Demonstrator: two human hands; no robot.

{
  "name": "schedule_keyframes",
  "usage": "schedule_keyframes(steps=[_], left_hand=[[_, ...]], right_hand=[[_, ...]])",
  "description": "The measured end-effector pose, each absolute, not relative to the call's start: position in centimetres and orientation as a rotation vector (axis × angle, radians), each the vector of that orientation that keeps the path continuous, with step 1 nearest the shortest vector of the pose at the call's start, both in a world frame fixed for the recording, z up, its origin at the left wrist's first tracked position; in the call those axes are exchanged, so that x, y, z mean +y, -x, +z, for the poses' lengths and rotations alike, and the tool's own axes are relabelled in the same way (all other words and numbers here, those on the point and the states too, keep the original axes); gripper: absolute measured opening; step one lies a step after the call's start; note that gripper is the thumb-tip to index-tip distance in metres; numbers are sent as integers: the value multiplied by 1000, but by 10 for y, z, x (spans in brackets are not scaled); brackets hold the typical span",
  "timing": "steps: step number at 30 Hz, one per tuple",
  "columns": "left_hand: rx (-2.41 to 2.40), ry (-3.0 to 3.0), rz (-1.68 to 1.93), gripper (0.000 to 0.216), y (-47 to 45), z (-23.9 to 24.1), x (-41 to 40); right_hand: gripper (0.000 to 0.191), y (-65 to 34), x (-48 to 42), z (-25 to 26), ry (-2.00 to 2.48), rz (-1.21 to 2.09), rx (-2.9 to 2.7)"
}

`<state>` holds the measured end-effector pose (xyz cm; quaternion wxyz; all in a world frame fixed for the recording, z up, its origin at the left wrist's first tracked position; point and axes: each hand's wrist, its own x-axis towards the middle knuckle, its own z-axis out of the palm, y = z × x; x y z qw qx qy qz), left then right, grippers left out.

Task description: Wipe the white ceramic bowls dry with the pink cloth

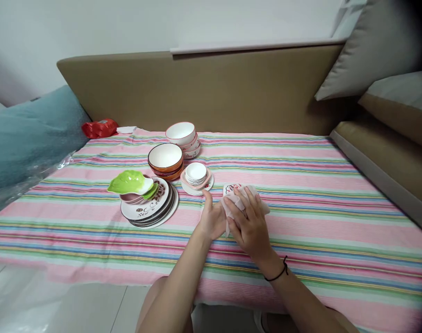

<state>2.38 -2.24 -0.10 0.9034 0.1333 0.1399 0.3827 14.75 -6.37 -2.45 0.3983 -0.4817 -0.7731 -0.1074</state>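
Item: patterned dish [228,188], one, white with red and dark decoration; right of centre in the frame, mostly covered, only its far edge and small patches of pattern showing. Full outline: cannot be told.

Wrap: white tissue [263,206], or thin cloth, one, crumpled over the dish and hanging past it at the right and below. Judged soft, very light and limp; best pinched at a loose corner.

Left hand [214,221]: palm up at the dish's left side, thumb spread well away; other fingers hidden by tissue and dish, so their grip cannot be told.

Right hand [247,222]: palm down over the tissue, fingers slightly apart and laid across it; whether they pinch it cannot be told.

Handling, as judged: dish probably ceramic, hence stiff, fairly light, smooth and breakable; glaze likely slippery under tissue. Hold: palm beneath, fingers at opposite rims.

Adjacent stock: small white dishes [196,171], stacked, centre of frame; decorated plates [146,213], stacked, left of centre, with a green leaf-shaped dish [129,181] above.

Ground: striped cloth [322,217], spanning the frame's lower half.
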Motion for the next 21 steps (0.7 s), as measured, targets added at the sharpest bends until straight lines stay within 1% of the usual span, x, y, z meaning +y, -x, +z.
schedule_keyframes(steps=[4,13,15,17,21], left_hand=[[283,-252,790,99,-27,-5,-25],[330,-157,942,99,-22,-10,-20],[345,-155,981,91,-21,-12,-18],[363,-152,1003,79,-21,-13,-15],[432,-84,1064,61,-23,-12,-9]], right_hand=[[43,-150,-60,-25,1227,-244,-1945],[44,-149,-62,-32,1148,-252,-2042],[45,-150,-63,-35,1143,-249,-2077],[48,-152,-64,-39,1150,-241,-2097],[59,-154,-63,-46,1157,-213,-2050]])
